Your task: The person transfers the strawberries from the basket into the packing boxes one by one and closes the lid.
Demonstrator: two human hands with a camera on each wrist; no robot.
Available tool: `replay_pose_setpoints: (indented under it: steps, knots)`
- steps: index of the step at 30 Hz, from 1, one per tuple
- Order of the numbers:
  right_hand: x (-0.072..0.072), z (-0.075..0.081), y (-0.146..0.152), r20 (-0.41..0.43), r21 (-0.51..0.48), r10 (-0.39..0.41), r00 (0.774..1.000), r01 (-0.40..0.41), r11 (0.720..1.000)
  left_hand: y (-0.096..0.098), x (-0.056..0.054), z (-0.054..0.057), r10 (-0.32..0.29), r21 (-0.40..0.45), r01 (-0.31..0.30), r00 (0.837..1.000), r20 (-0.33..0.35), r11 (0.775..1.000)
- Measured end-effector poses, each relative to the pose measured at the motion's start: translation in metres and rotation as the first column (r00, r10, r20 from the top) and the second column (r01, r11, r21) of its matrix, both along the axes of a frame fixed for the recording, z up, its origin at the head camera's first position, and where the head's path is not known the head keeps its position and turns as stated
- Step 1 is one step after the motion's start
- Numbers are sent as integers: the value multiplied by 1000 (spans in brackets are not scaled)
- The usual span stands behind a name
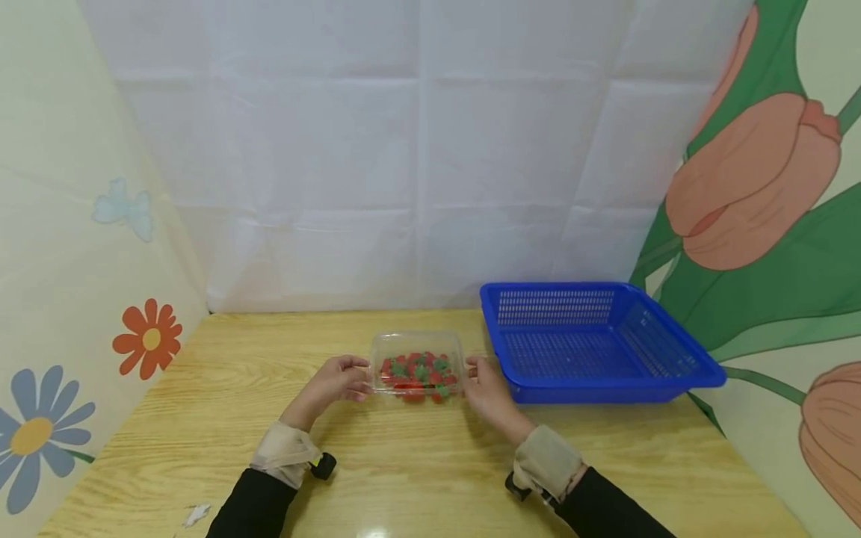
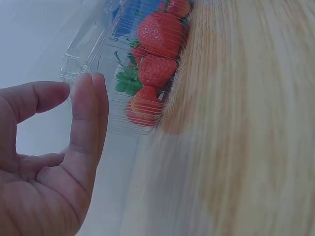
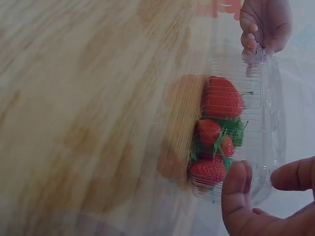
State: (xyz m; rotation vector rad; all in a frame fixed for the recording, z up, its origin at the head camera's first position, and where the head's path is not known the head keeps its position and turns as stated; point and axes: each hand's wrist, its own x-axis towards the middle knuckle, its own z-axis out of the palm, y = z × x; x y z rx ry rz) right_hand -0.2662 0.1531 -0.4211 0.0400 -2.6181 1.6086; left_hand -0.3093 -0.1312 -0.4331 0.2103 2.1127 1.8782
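A clear plastic box (image 1: pixel 417 344) of red strawberries (image 1: pixel 420 372) with green leaves sits on the wooden table, between both hands. My left hand (image 1: pixel 344 379) holds its left end; in the left wrist view thumb and fingers (image 2: pixel 84 105) come together at the rim. At the right end is my right hand (image 1: pixel 486 388). The right wrist view has its thumb and fingers (image 3: pixel 236 189) curved about the box's rim and side wall. Through the clear wall the strawberries (image 3: pixel 224 97) show, lying low in the box.
A blue plastic basket (image 1: pixel 605 394) with slotted walls stands close to the right hand. The wooden table (image 1: pixel 410 456) reaches back to a white sheet (image 1: pixel 323 149). Flower-printed cloths hang at both sides. A small white scrap (image 1: pixel 197 514) lies at the front left.
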Motion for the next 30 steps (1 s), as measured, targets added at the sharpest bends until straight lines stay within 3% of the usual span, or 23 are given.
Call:
replay_pose_setpoints:
  steps: [10,18,30]
  knots:
    - [-5,-4,-1,72,-100,-9,997,17,995,0,-1,-4,-59,40,60,998,-17,997]
    - [-8,-5,-3,58,-143,-24,998,32,989,0,-2,-1,-78,43,78,997,-23,996]
    - [-8,-7,-3,52,-140,-41,998,48,989,2,-2,-3,-48,22,48,999,-13,999]
